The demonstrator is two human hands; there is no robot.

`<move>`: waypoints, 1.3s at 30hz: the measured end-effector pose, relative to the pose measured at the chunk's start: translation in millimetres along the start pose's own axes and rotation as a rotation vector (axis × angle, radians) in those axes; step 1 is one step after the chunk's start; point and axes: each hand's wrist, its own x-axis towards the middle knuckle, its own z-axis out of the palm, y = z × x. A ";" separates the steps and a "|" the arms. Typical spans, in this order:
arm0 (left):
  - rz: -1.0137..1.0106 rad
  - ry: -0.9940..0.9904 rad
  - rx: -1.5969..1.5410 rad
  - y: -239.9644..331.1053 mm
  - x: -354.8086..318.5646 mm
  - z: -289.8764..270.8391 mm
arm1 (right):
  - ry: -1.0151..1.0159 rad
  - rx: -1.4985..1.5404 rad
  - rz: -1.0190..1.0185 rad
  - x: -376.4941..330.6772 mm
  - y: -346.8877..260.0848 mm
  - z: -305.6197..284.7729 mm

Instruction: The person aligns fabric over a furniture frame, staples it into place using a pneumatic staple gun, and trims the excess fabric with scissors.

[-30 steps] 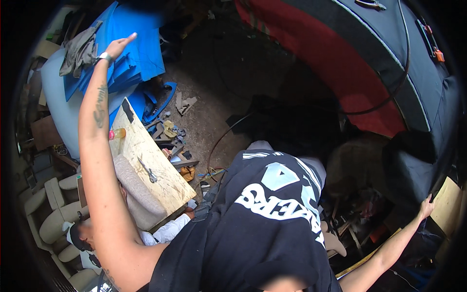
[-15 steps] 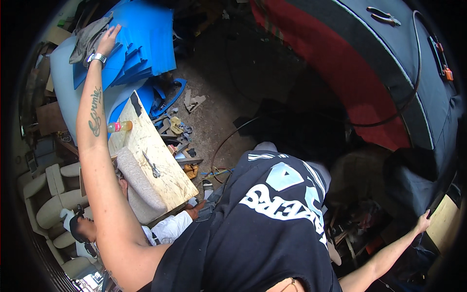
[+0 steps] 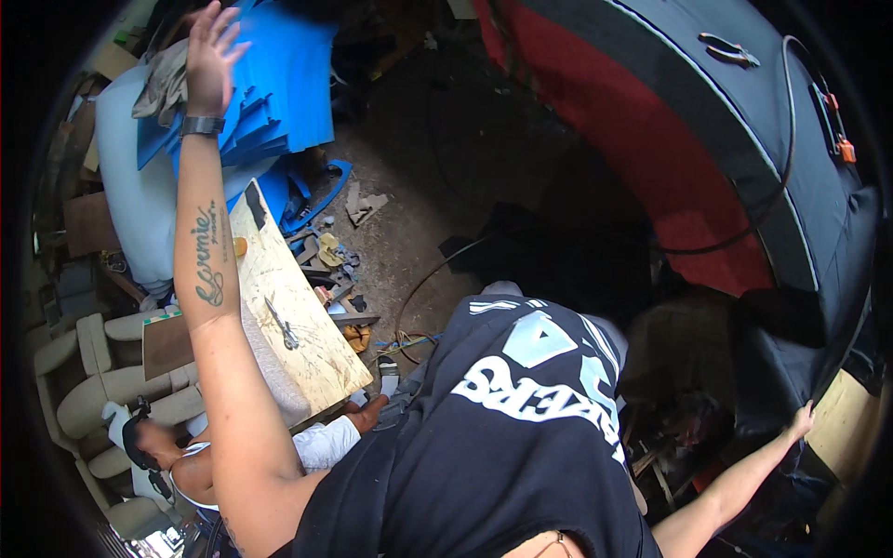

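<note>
Left hand raised at blue foam sheets; right hand on dark fabric edge.
Left hand (image 3: 209, 56), fingers spread, holds nothing above the blue foam sheets (image 3: 279, 84); right hand (image 3: 800, 420) rests against dark fabric (image 3: 819, 279), grip unclear; scissors (image 3: 282, 325) lie mid-bench (image 3: 316, 358).

Cluttered workshop, likely for boat or upholstery repair. Evidence: bare dirt floor (image 3: 419, 232) strewn with scraps; wooden worktop (image 3: 298, 316) beside the left arm, scissors (image 3: 284, 325) lying on it; stacked blue foam sheets (image 3: 279, 84) by the left hand (image 3: 212, 56); red-and-grey inflatable boat (image 3: 707, 139) above the right hand (image 3: 800, 418); worn seat cushions (image 3: 84, 372) at far left.
</note>
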 end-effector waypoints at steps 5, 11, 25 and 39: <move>0.253 -0.208 0.397 -23.4 -24.5 49.0 | 0.145 0.020 -0.031 -32.0 -27.2 -43.1; -0.184 -0.528 -0.128 -14.5 -70.9 225.1 | 0.057 0.224 -0.123 -88.9 -70.3 -133.3; -0.419 -1.052 -0.720 266.6 -159.2 769.8 | 0.069 0.698 -0.284 -124.4 -97.4 -230.4; -1.138 -0.797 -1.022 333.8 -273.3 1011.4 | 0.169 0.386 -0.108 -55.0 -27.7 -295.0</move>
